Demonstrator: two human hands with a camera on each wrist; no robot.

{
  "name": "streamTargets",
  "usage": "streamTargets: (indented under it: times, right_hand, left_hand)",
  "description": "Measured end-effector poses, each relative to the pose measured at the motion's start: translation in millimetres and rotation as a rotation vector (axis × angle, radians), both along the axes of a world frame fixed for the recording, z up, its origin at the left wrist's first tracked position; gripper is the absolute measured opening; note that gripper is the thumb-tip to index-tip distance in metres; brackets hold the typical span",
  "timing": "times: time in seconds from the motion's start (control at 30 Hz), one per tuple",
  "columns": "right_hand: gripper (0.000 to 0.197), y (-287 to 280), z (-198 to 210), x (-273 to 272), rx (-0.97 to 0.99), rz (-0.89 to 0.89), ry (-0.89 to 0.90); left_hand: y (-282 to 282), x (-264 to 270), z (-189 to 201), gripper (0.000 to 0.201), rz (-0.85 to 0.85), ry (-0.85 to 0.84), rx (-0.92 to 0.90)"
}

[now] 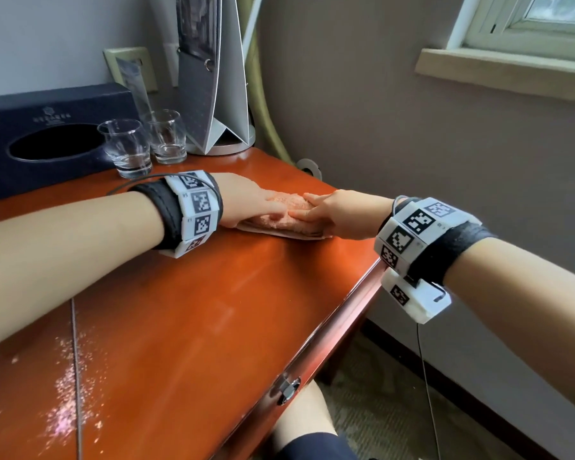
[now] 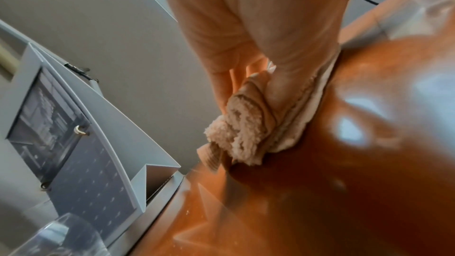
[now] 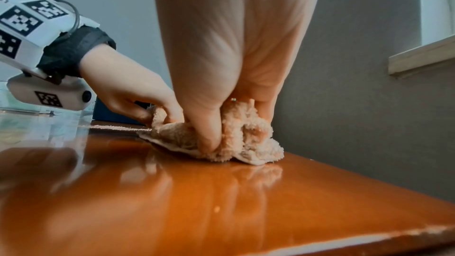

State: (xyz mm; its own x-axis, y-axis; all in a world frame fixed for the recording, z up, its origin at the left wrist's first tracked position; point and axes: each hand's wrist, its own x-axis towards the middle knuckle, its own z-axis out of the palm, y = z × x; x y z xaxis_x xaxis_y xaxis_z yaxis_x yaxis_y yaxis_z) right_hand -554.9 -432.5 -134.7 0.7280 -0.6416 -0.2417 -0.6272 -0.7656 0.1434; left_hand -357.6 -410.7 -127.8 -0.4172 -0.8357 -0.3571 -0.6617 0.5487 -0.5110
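Observation:
A small fluffy peach cloth (image 1: 294,203) lies bunched on the glossy orange-brown table (image 1: 213,310) near its far right corner. My left hand (image 1: 266,207) comes in from the left and grips the cloth's left side, fingers curled into the pile. In the left wrist view the cloth (image 2: 243,124) is gathered between the thumb and fingers of my left hand (image 2: 248,69). My right hand (image 1: 307,210) reaches in from the right. In the right wrist view my right hand (image 3: 236,124) pinches the cloth (image 3: 258,143), with the thumb dug into it. The left hand (image 3: 138,92) holds the far end.
Two empty glasses (image 1: 127,147) (image 1: 166,136) stand behind my left wrist, beside a dark tissue box (image 1: 47,137) and a tall grey folded card stand (image 1: 213,78). White specks (image 1: 67,386) dust the table's near left. The table's right edge (image 1: 356,293) carries a drawer knob (image 1: 287,390).

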Motion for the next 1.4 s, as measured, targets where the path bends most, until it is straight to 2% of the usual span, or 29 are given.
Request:
streamTargets:
  times: [0.17,0.3,0.43,0.57,0.63,0.7,0.77,0.83,0.9,0.97,1.03,1.07,1.1,1.13,1.2,1.23,1.3,1.37,1.4]
  right_hand:
    - [0.059,-33.4,-5.9,1.4,0.027,0.052,-0.121]
    - [0.057,-49.2,-11.7,-2.8,0.091,0.096,-0.200]
    - [0.054,-56.2,-14.6,-5.7,0.124,0.179,-0.267]
    - [0.060,-57.5,-13.9,-8.5,0.104,0.192,-0.166]
    - [0.060,-55.3,-14.2,-7.3,0.025,0.259,-0.155]
    - [0.048,-52.9,-17.1,-7.5,-0.043,0.325,-0.159]
    - [0.041,-51.1,-16.8,-7.8,-0.080,0.351,-0.168]
    - [0.043,-48.8,-10.4,-7.0,-0.050,0.343,-0.199]
    - [0.042,-48.8,-3.6,-4.8,-0.028,0.363,-0.252]
    - [0.036,-53.1,-2.2,-4.1,-0.041,0.430,-0.305]
    - [0.041,-58.9,-3.5,-2.9,-0.075,0.499,-0.311]
    - [0.036,-61.6,-2.1,-2.0,-0.086,0.527,-0.289]
    - [0.032,-65.1,-4.6,-1.9,-0.101,0.564,-0.291]
    - [0.036,-65.9,-3.8,-1.4,-0.101,0.578,-0.277]
    - [0.048,-68.5,-7.0,0.6,-0.112,0.605,-0.279]
    - [0.058,-70.8,-10.0,1.6,-0.132,0.628,-0.297]
    - [0.069,-76.5,-10.8,4.4,-0.153,0.640,-0.289]
    - [0.066,-85.3,-10.1,9.0,-0.187,0.649,-0.288]
    - [0.058,-89.2,-8.1,11.3,-0.180,0.640,-0.266]
  left_hand:
    - [-18.0,-0.2,4.8,0.054,-0.068,-0.113,-0.044]
    - [-28.0,2.3,0.8,0.056,-0.128,-0.183,0.014]
    - [-32.3,11.3,1.1,0.059,-0.134,-0.130,0.109]
    - [-29.6,25.0,1.5,0.075,-0.241,0.094,0.202]
    - [-28.7,33.2,-3.5,0.067,-0.293,0.248,0.137]
    - [-25.0,29.9,1.0,0.055,-0.291,0.332,0.111]
    - [-24.8,26.1,9.2,0.056,-0.241,0.248,0.096]
    - [-23.2,34.2,9.3,0.055,-0.152,0.205,0.209]
    - [-21.7,40.7,10.4,0.056,-0.119,0.262,0.223]
    - [-24.4,41.6,15.3,0.054,-0.185,0.287,0.203]
    - [-29.8,41.4,14.3,0.052,-0.235,0.138,0.200]
    - [-31.0,39.5,18.0,0.053,-0.246,0.121,0.211]
    - [-33.1,38.6,20.4,0.056,-0.274,0.175,0.223]
    - [-36.5,39.3,22.0,0.060,-0.297,0.235,0.223]
    - [-42.6,45.6,10.6,0.069,-0.400,0.239,0.179]
    - [-46.0,49.6,6.3,0.068,-0.388,0.252,0.184]
    - [-48.1,50.2,9.2,0.049,-0.433,0.245,0.146]
    - [-50.2,49.2,11.3,0.036,-0.413,0.267,0.159]
    - [-51.7,49.7,11.8,0.034,-0.397,0.274,0.162]
